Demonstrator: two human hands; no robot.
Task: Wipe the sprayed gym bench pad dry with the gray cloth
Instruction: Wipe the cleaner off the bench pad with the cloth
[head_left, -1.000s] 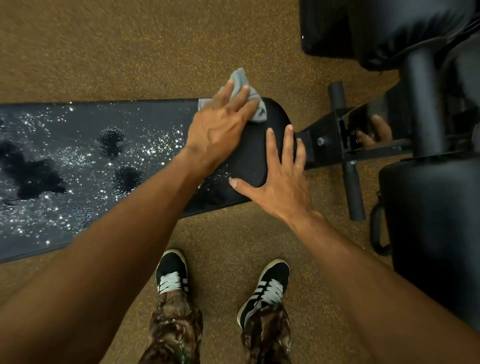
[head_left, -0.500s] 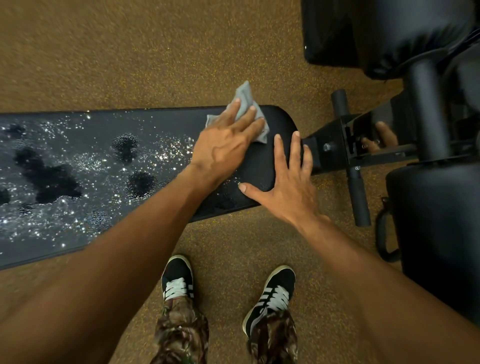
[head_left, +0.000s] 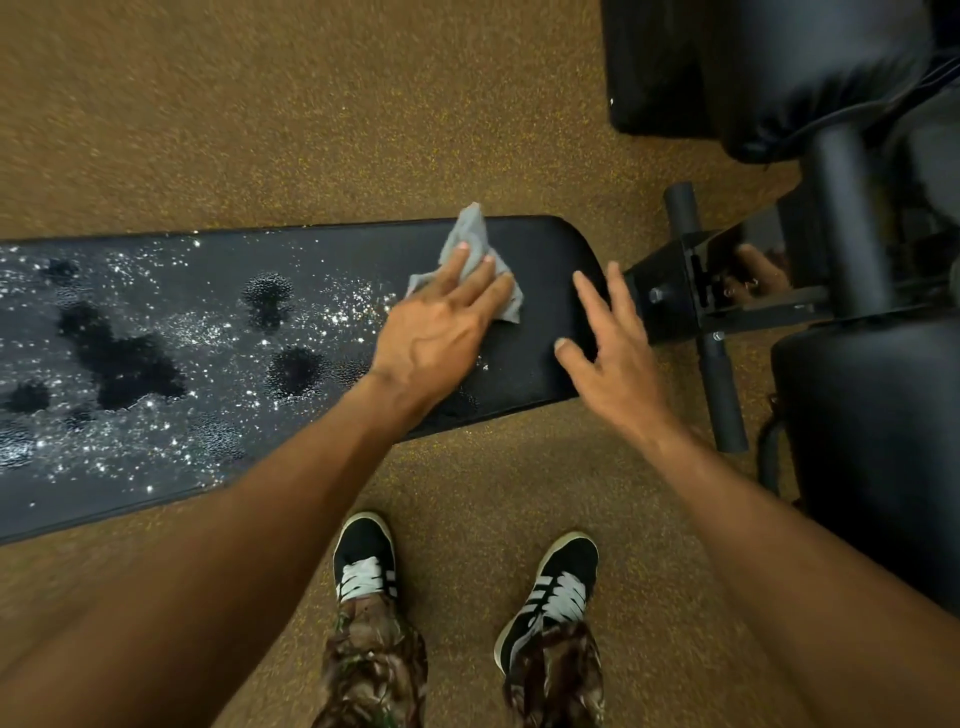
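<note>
bench pad (head_left: 540, 312) | left hand (head_left: 436, 327) flat grip slid gray cloth (head_left: 470, 249) leftward | right hand (head_left: 618, 358) lifted, spread

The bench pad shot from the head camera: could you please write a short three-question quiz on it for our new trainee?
1. True or false: the left hand presses the gray cloth flat on the bench pad.
2. Which part of the pad carries most of the spray droplets? A) the end by the metal frame B) the long stretch on the left of the picture C) none of it
3. Fill in: the right hand is open and holds ____.

Key: 1 true; 2 B; 3 nothing.
</note>
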